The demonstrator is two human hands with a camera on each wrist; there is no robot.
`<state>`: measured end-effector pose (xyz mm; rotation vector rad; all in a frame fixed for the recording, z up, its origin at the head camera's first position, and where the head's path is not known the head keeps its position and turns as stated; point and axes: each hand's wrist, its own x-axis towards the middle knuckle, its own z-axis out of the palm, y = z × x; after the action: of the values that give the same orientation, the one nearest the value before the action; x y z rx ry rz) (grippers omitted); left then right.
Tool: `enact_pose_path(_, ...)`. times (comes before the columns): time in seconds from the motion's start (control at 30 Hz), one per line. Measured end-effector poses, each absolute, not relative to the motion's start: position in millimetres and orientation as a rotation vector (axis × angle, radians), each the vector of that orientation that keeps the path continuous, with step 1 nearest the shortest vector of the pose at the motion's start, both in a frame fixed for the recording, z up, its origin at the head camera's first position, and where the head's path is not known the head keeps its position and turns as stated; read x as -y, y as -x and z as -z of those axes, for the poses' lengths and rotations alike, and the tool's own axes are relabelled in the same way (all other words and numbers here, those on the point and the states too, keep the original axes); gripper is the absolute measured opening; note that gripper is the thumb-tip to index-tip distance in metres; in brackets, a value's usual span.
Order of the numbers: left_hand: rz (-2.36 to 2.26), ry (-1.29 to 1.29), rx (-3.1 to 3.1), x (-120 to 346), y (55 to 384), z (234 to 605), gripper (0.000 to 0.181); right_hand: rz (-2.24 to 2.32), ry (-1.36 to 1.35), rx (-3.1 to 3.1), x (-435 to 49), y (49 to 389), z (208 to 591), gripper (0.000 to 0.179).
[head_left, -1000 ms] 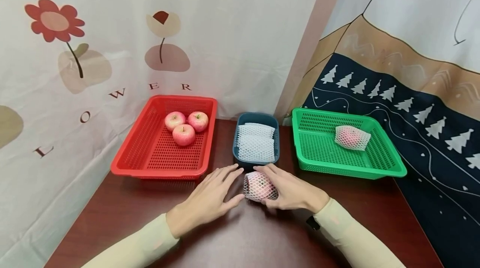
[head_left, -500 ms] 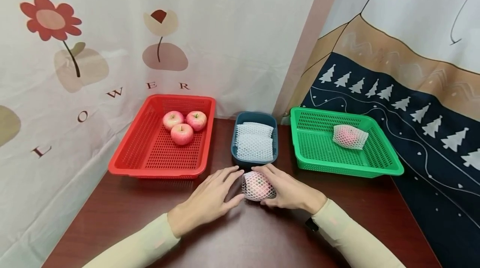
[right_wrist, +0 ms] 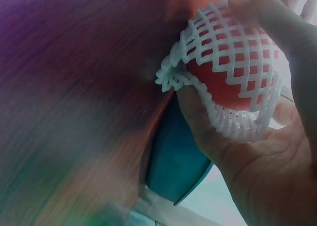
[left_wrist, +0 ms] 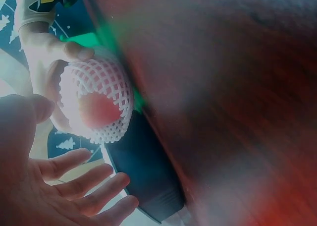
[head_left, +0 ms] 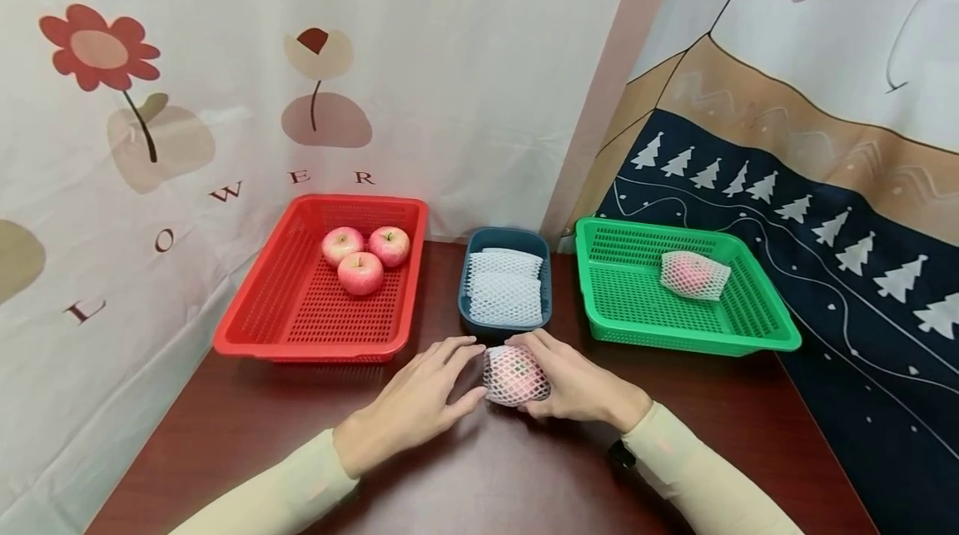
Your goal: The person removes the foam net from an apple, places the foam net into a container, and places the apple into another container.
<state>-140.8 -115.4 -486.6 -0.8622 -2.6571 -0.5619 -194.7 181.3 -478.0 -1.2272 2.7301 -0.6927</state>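
An apple in a white foam net sleeve [head_left: 515, 377] is at the front of the dark blue bin [head_left: 468, 320]. My right hand [head_left: 580, 381] grips it from the right, thumb on the near side and fingers behind. In the right wrist view the foam net [right_wrist: 233, 52] is stretched over the red apple [right_wrist: 215, 84], part of which shows through the sleeve's open end. My left hand [head_left: 415, 393] is just left of the apple, fingers spread and relaxed. The left wrist view shows a gap between the left fingers [left_wrist: 106, 186] and the netted apple [left_wrist: 99, 109].
Three bare apples [head_left: 361, 273] lie in the red basket [head_left: 315, 349] on the left. Folded foam nets [head_left: 505, 294] fill the blue bin. The green basket [head_left: 689, 344] on the right has one netted apple [head_left: 693, 275]. A printed curtain [head_left: 479, 86] hangs behind the table [head_left: 509, 485].
The view has shifted slightly. My right hand still grips the netted apple, which has turned a little, and my left hand stays beside it.
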Motion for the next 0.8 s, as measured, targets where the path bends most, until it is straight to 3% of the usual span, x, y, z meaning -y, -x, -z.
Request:
enact_pose_path(0.3, 0.609, 0.842, 2.61, 114, 143, 482, 0.054, 0.754, 1.219, -2.752, -183, 196, 472, 0.09)
enact_pose_path(0.6, 0.768, 0.861, 2.472, 112, 149, 474, 0.036, 0.879, 1.27, -2.756, -182, 196, 458, 0.089)
enact_pose_path(0.8, 0.859, 0.885, 2.395, 109, 152, 469, 0.041, 0.921, 1.272, -2.754, -180, 196, 450, 0.088)
